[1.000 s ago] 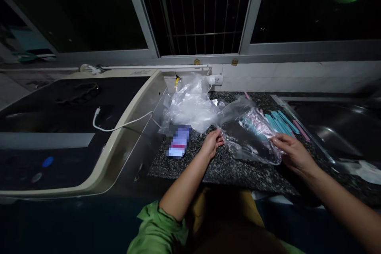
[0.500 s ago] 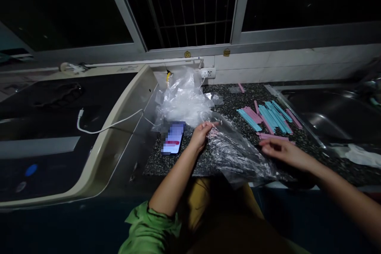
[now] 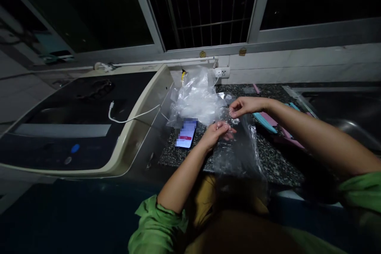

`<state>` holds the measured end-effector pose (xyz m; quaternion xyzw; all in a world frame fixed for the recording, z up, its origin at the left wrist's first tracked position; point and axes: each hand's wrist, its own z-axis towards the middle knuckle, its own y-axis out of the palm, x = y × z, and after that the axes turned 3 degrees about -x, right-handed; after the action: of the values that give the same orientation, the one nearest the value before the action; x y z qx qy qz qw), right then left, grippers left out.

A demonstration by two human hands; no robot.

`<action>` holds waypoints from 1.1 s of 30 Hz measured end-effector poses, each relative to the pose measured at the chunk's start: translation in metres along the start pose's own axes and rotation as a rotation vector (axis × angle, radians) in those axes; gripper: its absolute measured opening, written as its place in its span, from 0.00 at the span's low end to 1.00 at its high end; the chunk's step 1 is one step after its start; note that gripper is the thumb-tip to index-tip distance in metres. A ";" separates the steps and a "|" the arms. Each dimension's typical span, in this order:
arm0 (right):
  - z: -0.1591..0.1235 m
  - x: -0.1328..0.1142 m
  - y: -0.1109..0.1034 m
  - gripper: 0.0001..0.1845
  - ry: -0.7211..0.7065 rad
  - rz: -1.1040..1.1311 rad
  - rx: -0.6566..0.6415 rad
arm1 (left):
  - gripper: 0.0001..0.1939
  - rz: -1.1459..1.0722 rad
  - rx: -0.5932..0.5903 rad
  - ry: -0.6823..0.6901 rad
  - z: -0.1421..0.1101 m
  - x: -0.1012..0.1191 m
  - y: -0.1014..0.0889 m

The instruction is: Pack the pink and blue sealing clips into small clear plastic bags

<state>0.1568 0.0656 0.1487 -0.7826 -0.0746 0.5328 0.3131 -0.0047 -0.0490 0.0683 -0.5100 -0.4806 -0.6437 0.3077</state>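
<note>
A clear plastic bag hangs over the front of the speckled counter. My left hand pinches its top edge, fingers closed. My right hand pinches the same edge a little higher and farther back, fingers closed. Blue and pink flat sticks lie on the counter behind my right forearm, partly hidden by it.
A heap of crumpled clear bags sits at the back by a wall socket. A lit phone lies left of my hands. A washing machine lid with a white cable is on the left; a steel sink on the right.
My right hand left the bag's lower end and rose across to its top edge near the left hand. The bag now hangs down over the counter edge. The camera view swung left.
</note>
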 end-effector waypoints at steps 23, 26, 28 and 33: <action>-0.096 -0.106 -0.040 0.24 -0.064 -0.654 0.727 | 0.30 0.503 0.408 0.431 0.030 0.024 -0.019; -0.099 -0.106 -0.023 0.22 -0.156 -0.674 0.616 | 0.26 0.527 0.292 0.487 0.035 0.046 -0.005; -0.099 -0.103 -0.017 0.20 -0.155 -0.650 0.590 | 0.14 0.515 0.209 0.376 0.037 0.049 0.003; -0.090 -0.083 -0.019 0.18 -0.010 -0.561 0.507 | 0.11 0.483 0.087 0.163 0.020 0.021 0.002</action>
<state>0.2050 0.0064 0.2466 -0.6268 -0.1532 0.4316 0.6304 -0.0018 -0.0285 0.0887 -0.5427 -0.3455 -0.5693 0.5119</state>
